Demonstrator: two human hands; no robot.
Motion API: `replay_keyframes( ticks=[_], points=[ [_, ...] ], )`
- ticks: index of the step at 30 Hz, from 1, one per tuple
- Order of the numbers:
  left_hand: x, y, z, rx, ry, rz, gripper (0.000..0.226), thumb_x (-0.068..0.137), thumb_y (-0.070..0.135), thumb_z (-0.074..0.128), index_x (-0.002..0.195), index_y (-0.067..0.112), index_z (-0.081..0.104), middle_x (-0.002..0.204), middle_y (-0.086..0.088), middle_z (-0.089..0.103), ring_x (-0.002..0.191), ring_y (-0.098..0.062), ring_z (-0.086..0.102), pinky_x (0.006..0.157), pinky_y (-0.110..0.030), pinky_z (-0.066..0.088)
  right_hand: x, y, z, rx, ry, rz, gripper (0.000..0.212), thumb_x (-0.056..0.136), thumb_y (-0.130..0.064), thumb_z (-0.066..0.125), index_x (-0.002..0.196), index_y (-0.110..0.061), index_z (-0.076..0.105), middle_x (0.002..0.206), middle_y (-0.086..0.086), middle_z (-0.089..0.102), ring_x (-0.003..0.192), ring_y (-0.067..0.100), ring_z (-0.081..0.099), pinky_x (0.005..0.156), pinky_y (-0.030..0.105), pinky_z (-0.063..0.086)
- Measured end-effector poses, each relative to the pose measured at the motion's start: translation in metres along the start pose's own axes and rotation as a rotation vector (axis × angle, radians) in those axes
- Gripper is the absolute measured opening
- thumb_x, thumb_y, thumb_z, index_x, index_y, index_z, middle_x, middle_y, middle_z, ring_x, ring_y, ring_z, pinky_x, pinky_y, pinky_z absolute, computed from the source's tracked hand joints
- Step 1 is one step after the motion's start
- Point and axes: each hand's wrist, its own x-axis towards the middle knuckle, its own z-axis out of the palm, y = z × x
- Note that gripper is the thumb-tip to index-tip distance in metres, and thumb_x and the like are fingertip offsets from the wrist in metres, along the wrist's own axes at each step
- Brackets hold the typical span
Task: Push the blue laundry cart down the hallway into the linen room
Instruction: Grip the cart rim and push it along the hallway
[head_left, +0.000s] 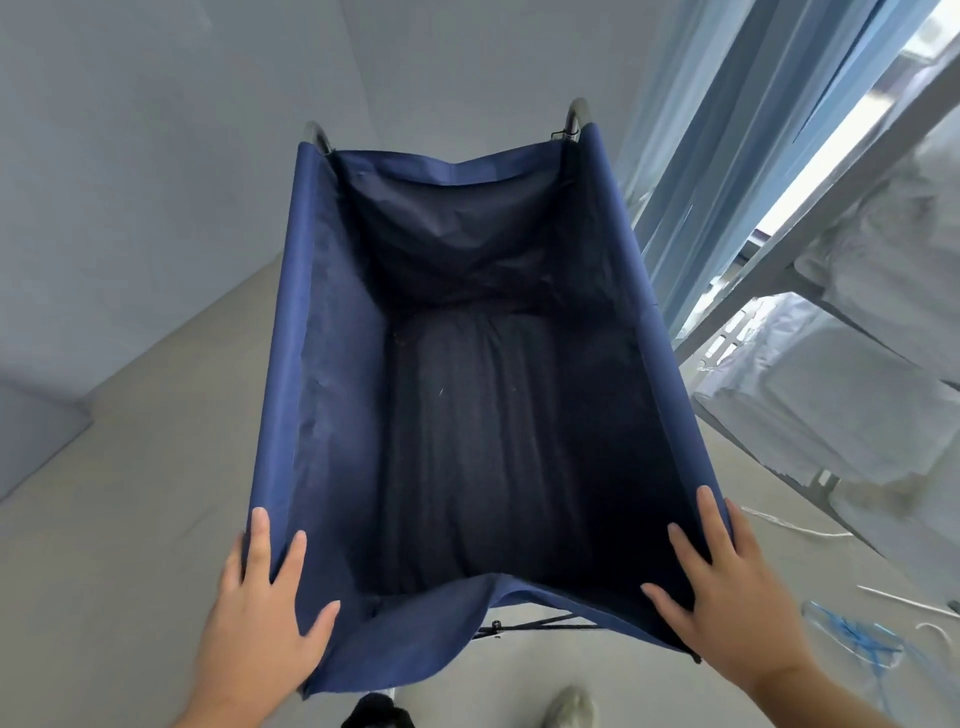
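The blue laundry cart (332, 322) fills the middle of the head view, a dark blue fabric bag hung on a metal frame, with nothing inside it. My left hand (265, 608) lies on the near left corner of the rim, fingers spread along the fabric, thumb inside. On the near right corner rests my right hand (727, 592), fingers extended along the rim, thumb inside the bag. Both hands press on the rim rather than close around it. The frame's curved metal ends (576, 117) show at the far corners.
A grey metal shelf rack (810, 296) with stacked white linen (841, 395) stands close on the right. Blue curtains (717, 130) and a bright window are behind it. A white wall (156, 156) runs along the left. Clear plastic bags (857, 639) lie on the grey floor at right.
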Motion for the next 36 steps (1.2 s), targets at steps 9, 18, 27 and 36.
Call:
replay_keyframes(
  ticks=[9,18,27,36],
  points=[
    [-0.017,0.046,0.006,-0.001,-0.006,-0.12,0.091,0.073,0.071,0.041,0.136,0.007,0.057,0.167,-0.013,0.008,0.132,-0.05,0.036,0.075,-0.061,0.056,0.021,0.045,-0.007,-0.031,-0.022,-0.101,0.074,0.082,-0.067,0.042,0.126,-0.014,0.068,0.155,0.02,0.04,0.136,0.046,0.042,0.067,0.044,0.062],
    [-0.018,0.068,0.004,0.023,0.021,-0.211,0.091,0.071,0.068,0.04,0.136,0.007,0.056,0.163,-0.018,0.014,0.134,-0.049,0.035,0.075,-0.058,0.057,0.062,0.061,-0.015,-0.09,0.028,-0.183,0.076,0.082,-0.068,0.04,0.128,-0.014,0.067,0.158,0.018,0.036,0.141,0.044,0.041,0.066,0.042,0.06],
    [0.003,0.063,0.004,-0.042,0.05,-0.28,0.086,0.063,0.05,0.083,0.135,0.009,0.056,0.164,-0.015,0.012,0.136,-0.045,0.034,0.067,-0.053,0.059,0.116,0.055,-0.021,-0.073,0.042,-0.212,0.068,0.077,-0.058,0.072,0.126,-0.012,0.068,0.16,0.014,0.034,0.143,0.043,0.038,0.079,0.049,0.059],
    [0.046,0.075,-0.011,-0.066,0.101,-0.339,0.083,0.068,0.051,0.08,0.137,0.011,0.056,0.163,-0.016,0.015,0.137,-0.044,0.037,0.066,-0.045,0.059,0.189,0.064,-0.026,-0.092,0.063,-0.257,0.068,0.072,-0.051,0.079,0.123,-0.008,0.069,0.158,0.013,0.033,0.143,0.04,0.033,0.07,0.053,0.06]
  ],
)
